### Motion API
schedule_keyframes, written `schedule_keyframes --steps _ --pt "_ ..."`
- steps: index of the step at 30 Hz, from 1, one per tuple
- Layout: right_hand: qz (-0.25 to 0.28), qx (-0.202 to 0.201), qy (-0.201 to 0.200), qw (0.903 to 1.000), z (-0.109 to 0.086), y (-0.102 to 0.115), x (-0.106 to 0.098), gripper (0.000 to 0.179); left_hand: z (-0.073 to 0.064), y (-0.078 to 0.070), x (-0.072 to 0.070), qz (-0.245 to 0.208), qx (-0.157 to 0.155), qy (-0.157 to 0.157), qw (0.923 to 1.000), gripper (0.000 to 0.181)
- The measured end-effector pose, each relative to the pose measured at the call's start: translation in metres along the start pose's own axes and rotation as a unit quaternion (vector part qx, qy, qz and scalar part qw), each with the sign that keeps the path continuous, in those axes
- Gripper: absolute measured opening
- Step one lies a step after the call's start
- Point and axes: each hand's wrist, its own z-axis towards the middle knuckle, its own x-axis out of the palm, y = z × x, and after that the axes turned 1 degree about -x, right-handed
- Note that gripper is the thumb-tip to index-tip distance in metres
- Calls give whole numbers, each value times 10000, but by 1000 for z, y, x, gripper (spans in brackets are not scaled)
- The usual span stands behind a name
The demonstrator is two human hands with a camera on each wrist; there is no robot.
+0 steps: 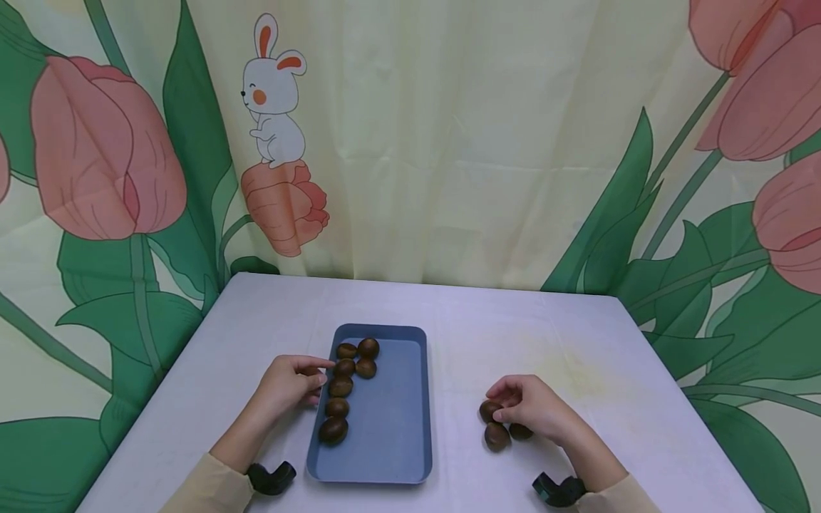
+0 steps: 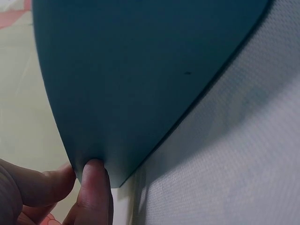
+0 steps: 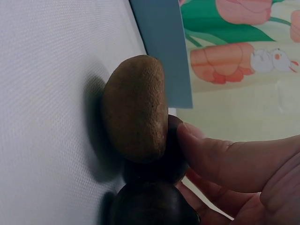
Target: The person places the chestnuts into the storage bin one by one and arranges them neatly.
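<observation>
A blue tray (image 1: 398,406) lies lengthwise on the table, with several brown chestnuts (image 1: 340,387) in a column along its left side and two more beside the column's far end. My left hand (image 1: 295,381) holds the tray's left rim between thumb and fingers; in the left wrist view a fingertip (image 2: 95,178) presses against the outer wall. On the right, my right hand (image 1: 529,406) pinches a chestnut (image 1: 489,410) between thumb and fingers. Close by lie two loose chestnuts, one nearer me (image 1: 497,437) and one partly under the hand (image 1: 520,432).
A white cloth covers the table (image 1: 474,328). Behind it hangs a curtain (image 1: 449,142) printed with tulips and a rabbit. Black wrist cameras sit at both cuffs, the left one (image 1: 272,478) close to the tray's near left corner.
</observation>
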Motion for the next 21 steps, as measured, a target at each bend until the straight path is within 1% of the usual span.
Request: schedule_keyframes --steps 4,12,21 --pt "-35 -31 -45 10000 2 0 1 29 1 0 0 10 -4 -7 10000 26" --pt "-30 56 -132 9999 5 4 1 29 2 1 0 36 3 -31 10000 25" --pt "-82 308 -421 9986 8 13 3 29 3 1 0 23 29 -32 10000 26"
